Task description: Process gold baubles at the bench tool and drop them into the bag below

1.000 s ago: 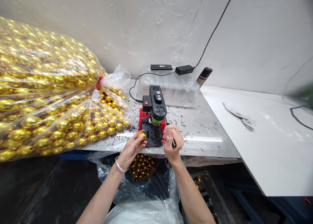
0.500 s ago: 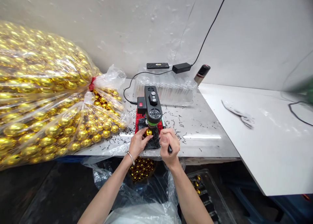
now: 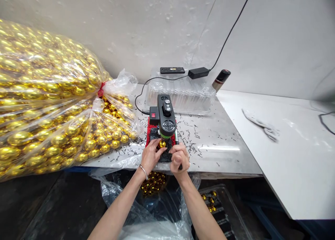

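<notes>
My left hand (image 3: pixel 151 154), with a bracelet at the wrist, pinches a shiny gold ball (image 3: pixel 162 144) between thumb and fingers. The ball sits right under the head of a small black bench-top machine (image 3: pixel 166 115) with a green ring at its lower end. My right hand (image 3: pixel 179 159) is closed around the black-ended lever (image 3: pixel 180 167) at the machine's right side. Beneath the machine lies a red mat (image 3: pixel 151 131) with a dark base on it. The spot where the machine head meets the ball is partly hidden.
Large clear bags of gold balls (image 3: pixel 52 128) fill the left side. Behind the machine stand a clear plastic box (image 3: pixel 180 96), a power adapter (image 3: pixel 199 72) and a spray can (image 3: pixel 221 80). Black scraps litter the metal tabletop (image 3: pixel 225 159). Below hangs a plastic bag (image 3: pixel 125 194) around more balls.
The view has shifted slightly, so the scene sits a little further right and lower. My right hand and the lever end are slightly nearer to me and to the left relative to the machine.
</notes>
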Demonstrator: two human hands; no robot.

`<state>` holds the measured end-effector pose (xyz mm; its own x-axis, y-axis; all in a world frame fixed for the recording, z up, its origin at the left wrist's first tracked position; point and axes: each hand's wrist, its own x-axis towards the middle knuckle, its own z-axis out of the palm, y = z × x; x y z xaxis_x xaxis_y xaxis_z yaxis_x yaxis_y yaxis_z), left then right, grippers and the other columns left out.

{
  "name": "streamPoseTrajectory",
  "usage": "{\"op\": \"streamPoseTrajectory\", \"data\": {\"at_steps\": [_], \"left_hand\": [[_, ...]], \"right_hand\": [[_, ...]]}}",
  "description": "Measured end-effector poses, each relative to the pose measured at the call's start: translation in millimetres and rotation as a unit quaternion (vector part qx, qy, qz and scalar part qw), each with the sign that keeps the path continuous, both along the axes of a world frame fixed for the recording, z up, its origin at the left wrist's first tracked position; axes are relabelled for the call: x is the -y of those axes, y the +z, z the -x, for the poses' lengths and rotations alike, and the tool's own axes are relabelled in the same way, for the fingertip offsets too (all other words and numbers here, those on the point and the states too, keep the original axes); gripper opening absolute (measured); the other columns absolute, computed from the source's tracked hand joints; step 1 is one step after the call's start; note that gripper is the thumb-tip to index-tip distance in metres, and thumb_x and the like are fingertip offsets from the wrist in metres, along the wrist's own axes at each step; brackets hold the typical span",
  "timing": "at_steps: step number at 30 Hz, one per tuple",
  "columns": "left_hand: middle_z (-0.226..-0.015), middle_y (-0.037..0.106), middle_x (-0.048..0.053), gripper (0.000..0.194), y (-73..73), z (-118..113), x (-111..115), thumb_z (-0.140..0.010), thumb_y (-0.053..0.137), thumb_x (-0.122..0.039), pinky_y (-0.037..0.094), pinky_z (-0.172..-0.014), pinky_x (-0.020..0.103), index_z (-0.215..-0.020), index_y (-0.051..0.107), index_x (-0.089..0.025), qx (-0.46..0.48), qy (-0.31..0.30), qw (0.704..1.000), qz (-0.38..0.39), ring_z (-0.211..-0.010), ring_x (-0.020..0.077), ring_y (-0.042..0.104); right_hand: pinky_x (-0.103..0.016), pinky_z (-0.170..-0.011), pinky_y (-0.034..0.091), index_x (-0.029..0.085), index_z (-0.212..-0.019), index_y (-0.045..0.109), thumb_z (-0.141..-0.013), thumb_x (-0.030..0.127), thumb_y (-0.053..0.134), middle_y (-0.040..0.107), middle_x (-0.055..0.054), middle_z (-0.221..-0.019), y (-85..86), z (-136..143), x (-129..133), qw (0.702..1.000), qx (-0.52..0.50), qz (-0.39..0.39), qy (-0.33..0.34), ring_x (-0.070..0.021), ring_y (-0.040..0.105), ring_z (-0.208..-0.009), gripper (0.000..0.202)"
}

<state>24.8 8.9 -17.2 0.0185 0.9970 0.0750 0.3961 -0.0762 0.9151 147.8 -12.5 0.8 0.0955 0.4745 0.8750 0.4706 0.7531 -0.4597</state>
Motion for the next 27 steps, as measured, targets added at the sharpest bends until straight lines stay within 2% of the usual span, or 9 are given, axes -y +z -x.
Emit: {"op": "streamPoseTrajectory", "data": {"at_steps": [4,8,11,15,18,20,22,24,27], "left_hand": [[-0.112,0.065,0.009,0.031,-0.7,0,0,-0.077,0.068,-0.031,0.047,-0.087,0.034,-0.107,0.067,-0.022,-0.001,-0.004,1.0,0.001,-0.093,0.0254,0.063],[-0.111,0.065,0.01,0.03,-0.4,1,1,-0.079,0.065,-0.029,0.048,-0.084,0.034,-0.108,0.067,-0.021,-0.031,-0.013,0.999,-0.017,-0.09,0.0241,0.063],[-0.11,0.065,0.01,0.03,0.4,0,-2,-0.078,0.067,-0.027,0.047,-0.086,0.034,-0.107,0.067,-0.02,-0.028,-0.013,0.999,-0.024,-0.092,0.0242,0.062],[-0.108,0.065,0.01,0.031,4.5,-1,-2,-0.074,0.07,-0.027,0.05,-0.081,0.034,-0.104,0.069,-0.019,0.031,0.004,0.999,0.0,-0.083,0.0217,0.062],[-0.107,0.065,0.009,0.037,8.2,5,19,-0.073,0.07,-0.031,0.05,-0.081,0.037,-0.108,0.068,-0.021,0.095,0.019,0.995,0.014,-0.076,0.0204,0.06],[-0.107,0.066,0.01,0.04,7.4,13,47,-0.073,0.071,-0.034,0.048,-0.086,0.04,-0.111,0.069,-0.023,0.112,0.001,0.994,0.019,-0.082,0.0234,0.061],[-0.107,0.067,0.009,0.041,3.1,20,79,-0.071,0.073,-0.034,0.047,-0.088,0.042,-0.111,0.07,-0.028,0.118,-0.028,0.991,0.051,-0.088,0.0271,0.061],[-0.107,0.067,0.009,0.045,-1.9,25,104,-0.069,0.074,-0.035,0.051,-0.078,0.042,-0.113,0.069,-0.035,0.137,-0.038,0.984,0.104,-0.079,0.0278,0.062],[-0.108,0.067,0.008,0.034,-0.5,36,107,-0.074,0.069,-0.039,0.051,-0.076,0.043,-0.108,0.071,-0.039,0.128,-0.016,0.987,0.095,-0.079,0.0296,0.063]], "right_hand": [[-0.04,-0.079,0.048,0.021,-0.067,0.042,-0.096,0.025,0.028,0.05,0.001,-0.068,-11.6,2,-5,1.0,-0.015,-0.015,-0.006,-0.0123,0.055,-0.063,0.032],[-0.036,-0.074,0.048,0.021,-0.068,0.042,-0.095,0.022,0.031,0.049,0.0,-0.07,-13.4,1,-5,0.999,0.021,-0.028,0.013,-0.0123,0.055,-0.065,0.029],[-0.032,-0.066,0.046,0.021,-0.067,0.042,-0.094,0.021,0.032,0.049,0.0,-0.068,1.7,0,0,1.0,0.012,-0.008,0.017,-0.0124,0.053,-0.064,0.029],[-0.027,-0.055,0.039,0.02,-0.063,0.042,-0.093,0.018,0.035,0.047,0.0,-0.064,43.6,2,3,0.997,-0.044,0.056,-0.015,-0.0114,0.048,-0.059,0.031],[-0.027,-0.056,0.038,0.02,-0.065,0.044,-0.093,0.019,0.037,0.047,0.001,-0.063,70.5,4,4,0.992,-0.064,0.105,-0.008,-0.0112,0.047,-0.059,0.029],[-0.028,-0.057,0.038,0.02,-0.062,0.042,-0.093,0.018,0.038,0.047,0.001,-0.063,77.3,3,4,0.992,-0.064,0.109,0.008,-0.0113,0.047,-0.06,0.031],[-0.028,-0.058,0.039,0.02,-0.06,0.042,-0.093,0.018,0.039,0.047,0.0,-0.062,75.0,3,5,0.994,-0.057,0.094,0.012,-0.0121,0.049,-0.062,0.033],[-0.029,-0.058,0.039,0.02,-0.059,0.042,-0.092,0.017,0.04,0.047,0.0,-0.062,67.6,3,6,0.995,-0.061,0.081,0.007,-0.0125,0.049,-0.061,0.032],[-0.028,-0.055,0.038,0.02,-0.059,0.042,-0.09,0.016,0.041,0.047,0.001,-0.061,56.7,4,6,0.993,-0.084,0.078,0.006,-0.0129,0.049,-0.06,0.032]]}}
